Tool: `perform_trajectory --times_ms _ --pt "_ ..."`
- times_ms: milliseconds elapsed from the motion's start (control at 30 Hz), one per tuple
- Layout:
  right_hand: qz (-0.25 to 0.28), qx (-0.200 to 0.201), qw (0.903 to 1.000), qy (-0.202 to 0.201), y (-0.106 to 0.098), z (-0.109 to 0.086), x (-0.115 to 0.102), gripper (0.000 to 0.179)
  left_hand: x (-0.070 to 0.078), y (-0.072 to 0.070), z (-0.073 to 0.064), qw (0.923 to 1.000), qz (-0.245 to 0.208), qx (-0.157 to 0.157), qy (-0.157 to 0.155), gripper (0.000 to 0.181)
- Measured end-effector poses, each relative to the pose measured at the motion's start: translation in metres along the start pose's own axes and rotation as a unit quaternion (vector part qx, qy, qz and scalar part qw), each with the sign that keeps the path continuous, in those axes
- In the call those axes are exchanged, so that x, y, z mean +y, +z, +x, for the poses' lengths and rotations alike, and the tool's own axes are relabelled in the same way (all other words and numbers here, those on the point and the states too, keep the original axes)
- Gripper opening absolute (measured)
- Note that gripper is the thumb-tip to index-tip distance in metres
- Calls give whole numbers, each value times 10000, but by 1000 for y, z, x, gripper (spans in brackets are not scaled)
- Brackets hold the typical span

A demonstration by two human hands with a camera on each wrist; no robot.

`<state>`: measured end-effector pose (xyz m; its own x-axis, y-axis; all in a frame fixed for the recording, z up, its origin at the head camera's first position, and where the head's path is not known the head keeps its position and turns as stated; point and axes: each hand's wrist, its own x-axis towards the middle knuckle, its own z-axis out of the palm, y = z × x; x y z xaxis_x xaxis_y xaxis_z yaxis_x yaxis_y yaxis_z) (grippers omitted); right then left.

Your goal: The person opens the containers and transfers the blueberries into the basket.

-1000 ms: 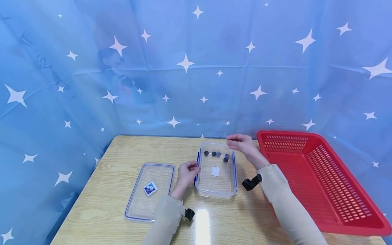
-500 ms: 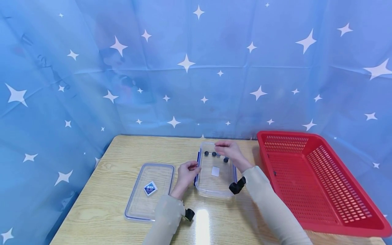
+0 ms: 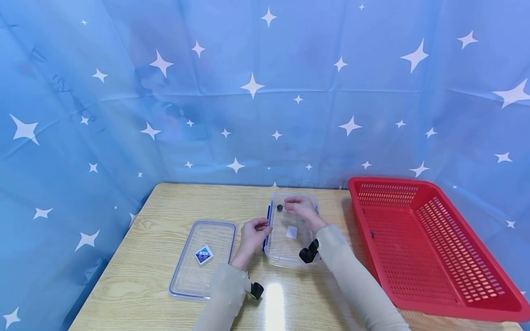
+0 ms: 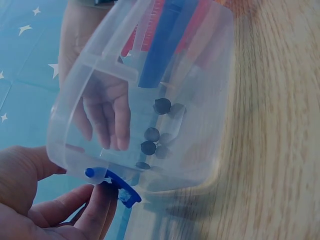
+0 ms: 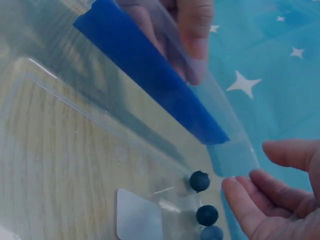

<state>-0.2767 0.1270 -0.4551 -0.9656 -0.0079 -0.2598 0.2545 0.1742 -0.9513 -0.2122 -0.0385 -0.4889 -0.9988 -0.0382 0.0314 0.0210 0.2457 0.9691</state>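
A clear plastic food container [image 3: 285, 257] stands on the wooden table with blue latches on its sides. My left hand [image 3: 252, 235] pinches its left wall beside a blue latch [image 4: 122, 190], thumb and fingers on opposite sides. Several blueberries [image 3: 279, 208] lie in the container's far end. In the right wrist view, blueberries [image 5: 199, 181] sit along the end wall near a white square pad [image 5: 139, 216]. My right hand [image 3: 301, 210] hovers over that far end, hiding most of the blueberries from the head view. Its thumb and fingers are apart, with nothing visible between them.
To the left, a clear lid [image 3: 190, 280] with a blue seal lies flat on the table [image 3: 136, 248]. A large red plastic basket [image 3: 418, 248] stands at the right, with small dark bits [image 3: 372, 234] inside. A blue starry curtain [image 3: 265, 115] hangs behind.
My right hand has moved left from the container's far right corner to over the blueberries. The left hand stays on the container's left wall.
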Motion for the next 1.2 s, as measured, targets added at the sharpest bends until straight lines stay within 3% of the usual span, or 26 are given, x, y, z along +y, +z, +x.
perform_trajectory --times_ms 267,733,933,1200 --pt "-63 -45 9999 121 5 10 6 36 -1 0 1 10000 -27 -26 -8 26" --pt "-414 -519 9965 503 13 22 12 39 -2 -2 3 9998 -7 -163 -150 29" --pt "-610 -455 9957 525 16 27 15 38 -1 -1 3 9995 -2 -177 -255 28" --pt "-1103 -400 9921 435 17 27 15 29 -2 -1 3 9997 -158 -110 -170 27"
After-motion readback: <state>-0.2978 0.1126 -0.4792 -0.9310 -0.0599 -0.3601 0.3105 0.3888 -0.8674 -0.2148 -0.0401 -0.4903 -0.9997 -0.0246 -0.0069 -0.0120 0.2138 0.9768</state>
